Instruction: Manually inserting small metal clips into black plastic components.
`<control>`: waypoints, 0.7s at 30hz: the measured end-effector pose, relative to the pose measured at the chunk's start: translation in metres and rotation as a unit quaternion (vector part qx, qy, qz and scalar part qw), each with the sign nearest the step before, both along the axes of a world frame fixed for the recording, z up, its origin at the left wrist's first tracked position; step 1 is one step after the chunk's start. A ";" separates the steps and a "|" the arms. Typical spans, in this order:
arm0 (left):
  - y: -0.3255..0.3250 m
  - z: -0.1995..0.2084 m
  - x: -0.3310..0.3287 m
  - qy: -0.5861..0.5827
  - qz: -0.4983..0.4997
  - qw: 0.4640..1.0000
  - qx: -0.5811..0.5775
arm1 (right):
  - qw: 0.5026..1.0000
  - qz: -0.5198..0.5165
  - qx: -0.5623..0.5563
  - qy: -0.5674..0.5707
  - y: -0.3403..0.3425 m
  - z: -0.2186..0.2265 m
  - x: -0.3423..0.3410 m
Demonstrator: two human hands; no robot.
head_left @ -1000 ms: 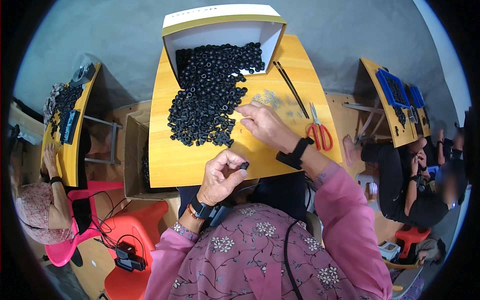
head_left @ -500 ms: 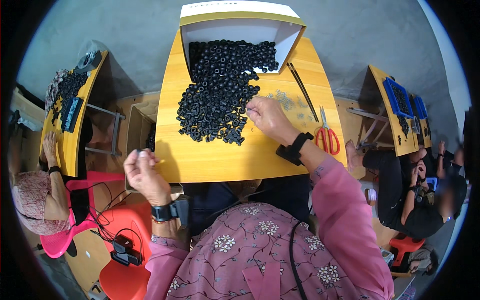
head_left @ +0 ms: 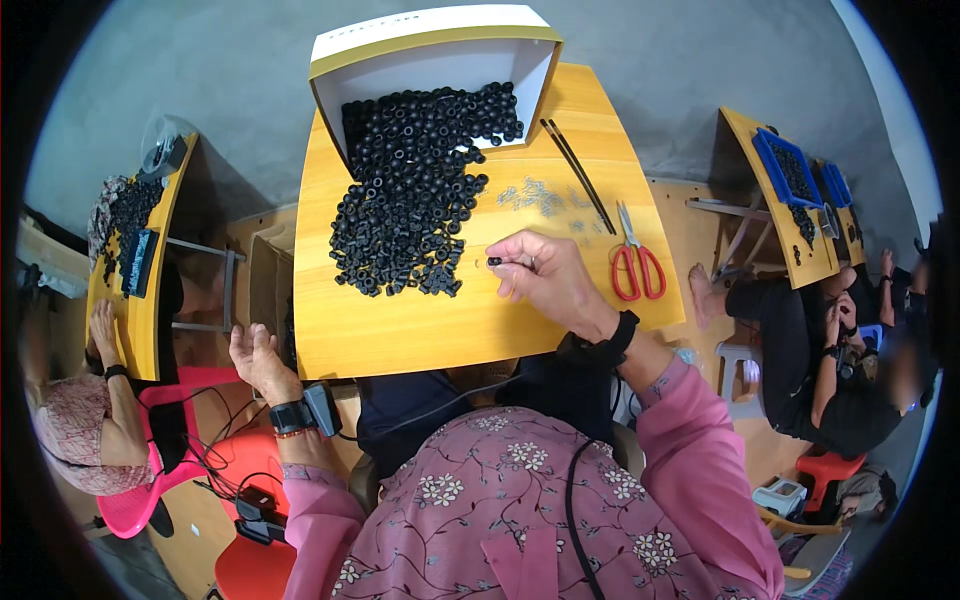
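My right hand (head_left: 543,276) is over the middle of the yellow table (head_left: 540,335), pinching a small black ring-shaped piece (head_left: 494,261) between thumb and fingertips. To its left lies a heap of similar small black pieces (head_left: 395,225), which spills out of a white box (head_left: 425,70) tipped on its side. My left hand (head_left: 262,362) is off the table's left edge, beside a cardboard box (head_left: 272,245) on the floor. Its fingers are loosely bent and apart, and nothing shows in them. Small pale metal bits (head_left: 538,197) lie scattered right of the heap.
Red-handled scissors (head_left: 638,270) and a pair of dark sticks (head_left: 578,175) lie on the table's right side. Co-workers sit at tables left and right, with blue trays (head_left: 788,168) on the right one. A red chair (head_left: 255,560) with cables stands at my left.
My right hand has drawn back from the heap toward me, with the black piece now visible. My left hand has moved left and down, away from the table. The whole view has shifted slightly.
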State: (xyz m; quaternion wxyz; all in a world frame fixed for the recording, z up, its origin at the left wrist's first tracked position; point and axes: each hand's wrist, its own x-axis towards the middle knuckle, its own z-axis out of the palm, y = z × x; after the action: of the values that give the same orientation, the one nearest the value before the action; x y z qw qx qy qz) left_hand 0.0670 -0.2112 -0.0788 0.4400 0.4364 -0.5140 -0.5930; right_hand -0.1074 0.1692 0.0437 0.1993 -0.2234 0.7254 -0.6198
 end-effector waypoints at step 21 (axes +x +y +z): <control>0.221 0.072 -0.059 0.043 -0.633 0.767 -0.094 | 0.913 -0.002 0.228 0.337 0.008 -0.030 -0.026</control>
State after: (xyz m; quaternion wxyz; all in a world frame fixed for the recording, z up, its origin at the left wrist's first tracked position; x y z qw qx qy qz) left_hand 0.0081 0.0098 -0.0067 0.0248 -0.0575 -0.7073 -0.7041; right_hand -0.1337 0.1771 0.0137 -0.0126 -0.3664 0.8715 -0.3258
